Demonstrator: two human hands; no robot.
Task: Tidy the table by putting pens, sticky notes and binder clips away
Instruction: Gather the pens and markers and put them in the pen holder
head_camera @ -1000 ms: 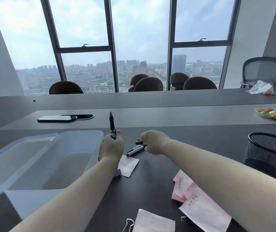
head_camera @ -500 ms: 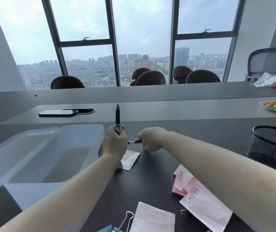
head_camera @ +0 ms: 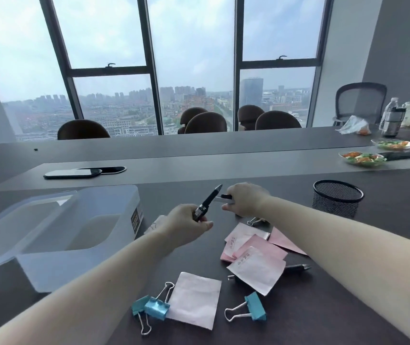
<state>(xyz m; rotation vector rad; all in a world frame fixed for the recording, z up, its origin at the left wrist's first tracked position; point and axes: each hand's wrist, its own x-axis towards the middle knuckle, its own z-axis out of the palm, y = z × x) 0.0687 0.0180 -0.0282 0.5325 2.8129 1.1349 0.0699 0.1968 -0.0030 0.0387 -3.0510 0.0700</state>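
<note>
My left hand (head_camera: pixel 186 224) grips a black pen (head_camera: pixel 207 201) that points up and to the right. My right hand (head_camera: pixel 245 199) is closed around pens (head_camera: pixel 225 198) whose ends stick out to the left, close to the black pen's tip. Pink and white sticky notes (head_camera: pixel 253 255) lie below my right arm, and a white note (head_camera: pixel 195 298) lies nearer to me. Another black pen (head_camera: pixel 297 267) is partly hidden under the notes. Blue binder clips (head_camera: pixel 152 307) (head_camera: pixel 252 308) lie on the dark table at the front. A small clip (head_camera: pixel 255 221) lies under my right wrist.
A clear plastic box (head_camera: pixel 74 227) with its lid stands at the left. A black mesh pen cup (head_camera: pixel 335 197) stands at the right. Phones (head_camera: pixel 73 173) lie on the raised centre strip. Plates of food (head_camera: pixel 362 158) and bottles (head_camera: pixel 393 118) sit at the far right.
My left hand has tilted its pen from upright to slanting right. My right hand has lifted pens off the table. The view has dropped and shifted, showing more notes and clips.
</note>
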